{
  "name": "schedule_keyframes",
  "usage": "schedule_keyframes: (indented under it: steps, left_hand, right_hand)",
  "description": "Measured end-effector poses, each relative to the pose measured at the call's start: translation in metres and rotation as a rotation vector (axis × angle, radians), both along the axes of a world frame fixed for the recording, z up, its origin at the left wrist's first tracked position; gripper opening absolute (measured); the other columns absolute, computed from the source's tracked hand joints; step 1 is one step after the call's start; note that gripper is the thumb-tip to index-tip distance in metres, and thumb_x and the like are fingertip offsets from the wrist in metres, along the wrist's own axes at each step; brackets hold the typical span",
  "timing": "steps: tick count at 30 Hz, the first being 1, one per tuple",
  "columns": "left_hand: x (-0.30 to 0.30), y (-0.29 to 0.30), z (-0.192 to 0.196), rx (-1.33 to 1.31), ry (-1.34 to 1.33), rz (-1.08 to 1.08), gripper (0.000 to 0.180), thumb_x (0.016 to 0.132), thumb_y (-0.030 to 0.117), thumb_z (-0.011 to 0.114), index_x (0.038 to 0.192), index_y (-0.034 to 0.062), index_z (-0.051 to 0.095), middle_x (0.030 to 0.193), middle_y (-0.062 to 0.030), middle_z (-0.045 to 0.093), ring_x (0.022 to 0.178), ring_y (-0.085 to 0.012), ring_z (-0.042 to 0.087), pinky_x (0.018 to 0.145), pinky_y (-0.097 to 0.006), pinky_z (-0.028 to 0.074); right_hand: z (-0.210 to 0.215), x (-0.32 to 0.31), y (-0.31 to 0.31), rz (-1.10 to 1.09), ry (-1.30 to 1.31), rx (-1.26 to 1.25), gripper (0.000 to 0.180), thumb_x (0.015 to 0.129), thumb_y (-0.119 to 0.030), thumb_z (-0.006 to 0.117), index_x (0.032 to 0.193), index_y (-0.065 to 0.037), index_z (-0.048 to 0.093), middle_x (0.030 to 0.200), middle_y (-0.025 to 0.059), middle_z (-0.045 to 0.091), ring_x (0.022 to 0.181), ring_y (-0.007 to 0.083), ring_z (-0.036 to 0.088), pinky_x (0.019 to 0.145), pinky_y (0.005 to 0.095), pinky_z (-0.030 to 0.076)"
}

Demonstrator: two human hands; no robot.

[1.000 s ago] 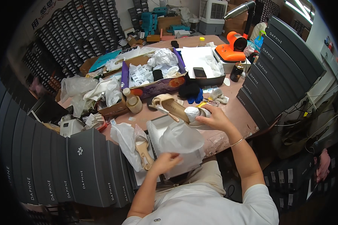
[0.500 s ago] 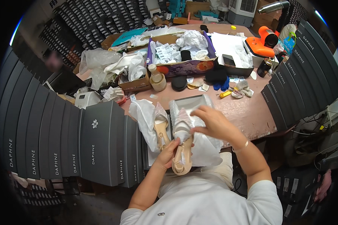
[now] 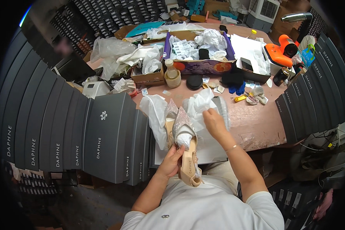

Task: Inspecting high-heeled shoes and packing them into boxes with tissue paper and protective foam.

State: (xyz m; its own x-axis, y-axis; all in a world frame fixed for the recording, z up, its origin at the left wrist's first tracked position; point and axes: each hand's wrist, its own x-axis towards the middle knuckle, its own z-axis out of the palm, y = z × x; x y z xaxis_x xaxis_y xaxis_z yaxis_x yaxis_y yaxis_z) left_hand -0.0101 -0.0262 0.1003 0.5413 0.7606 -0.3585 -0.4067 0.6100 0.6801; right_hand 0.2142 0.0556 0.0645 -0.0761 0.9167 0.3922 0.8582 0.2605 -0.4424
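My left hand [image 3: 171, 161] is wrapped round the middle of a glittery pointed-toe shoe [image 3: 184, 122] with a beige insole and an ankle strap. The shoe's toe points away from me, its heel end toward my body. A crumpled white paper wad [image 3: 184, 140] sits in its opening behind the toe. To the right, my right hand [image 3: 215, 124] is closed on a sheet of white tissue paper [image 3: 198, 105], which bunches up beyond the fingers. The matching shoe [image 3: 169, 124] lies left of the held one, against more white tissue [image 3: 153, 119].
Dark grey shoe boxes [image 3: 107, 134] stand in a row at left, and more boxes [image 3: 306, 96] stack at right. Across the table are a purple carton of paper [image 3: 203, 68], a glass bottle [image 3: 173, 78], a phone [image 3: 246, 64], a yellow-handled tool [image 3: 240, 98] and an orange device [image 3: 278, 55].
My right hand has left the held shoe's toe and closed on the tissue paper, lifting it into a bunch. My left hand keeps the shoe, whose glittery upper now shows more fully.
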Motion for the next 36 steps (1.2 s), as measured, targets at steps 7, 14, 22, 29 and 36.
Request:
schedule_keyframes:
  steps: [7, 14, 22, 29, 36]
  left_hand:
    - [-0.005, -0.012, -0.013, 0.017, 0.068, 0.088, 0.067, 0.092, 0.011, 0.057, 0.145, 0.0093, 0.016, 0.127, -0.0118, 0.049, 0.113, -0.0203, 0.054, 0.093, -0.036, 0.049]
    - [0.018, -0.02, -0.012, 0.211, 0.144, 0.042, 0.088, 0.086, -0.002, 0.063, 0.148, 0.0115, 0.003, 0.124, -0.014, 0.047, 0.11, -0.0182, 0.054, 0.09, -0.031, 0.05]
    - [0.003, -0.025, -0.038, 0.031, 0.123, 0.126, 0.079, 0.083, 0.0, 0.062, 0.146, 0.0106, 0.016, 0.124, -0.0128, 0.049, 0.107, -0.0187, 0.056, 0.09, -0.032, 0.05]
    - [-0.008, -0.008, -0.016, -0.052, 0.025, 0.047, 0.075, 0.084, 0.004, 0.063, 0.145, 0.0074, 0.02, 0.127, -0.0116, 0.048, 0.114, -0.0204, 0.054, 0.096, -0.035, 0.047]
    - [-0.002, -0.01, -0.01, 0.124, 0.076, 0.041, 0.1, 0.077, -0.004, 0.067, 0.149, 0.0144, 0.001, 0.136, -0.0143, 0.035, 0.123, -0.0236, 0.044, 0.103, -0.037, 0.041]
  right_hand:
    - [0.012, -0.015, -0.021, 0.058, -0.117, -0.281, 0.013, 0.08, -0.01, 0.061, 0.09, -0.003, 0.064, 0.084, 0.0125, 0.061, 0.07, 0.0299, 0.063, 0.063, 0.0415, 0.052]
    - [0.063, -0.037, -0.059, 0.352, 0.113, -0.453, 0.059, 0.078, -0.039, 0.071, 0.121, -0.003, 0.051, 0.093, 0.0234, 0.064, 0.078, 0.0377, 0.065, 0.066, 0.0431, 0.051]
    - [0.041, -0.017, -0.066, 0.578, 0.344, -0.573, 0.051, 0.076, -0.027, 0.072, 0.115, -0.001, 0.053, 0.078, 0.0179, 0.065, 0.067, 0.0309, 0.065, 0.064, 0.0377, 0.051]
    - [-0.029, 0.013, -0.037, 0.096, -0.077, -0.391, 0.044, 0.076, -0.03, 0.071, 0.109, -0.003, 0.056, 0.084, 0.0175, 0.066, 0.071, 0.0337, 0.066, 0.063, 0.0427, 0.052]
    - [0.062, -0.02, -0.059, 0.291, 0.123, -0.349, 0.055, 0.079, -0.042, 0.07, 0.114, -0.002, 0.059, 0.084, 0.0162, 0.064, 0.073, 0.0347, 0.065, 0.064, 0.0442, 0.051]
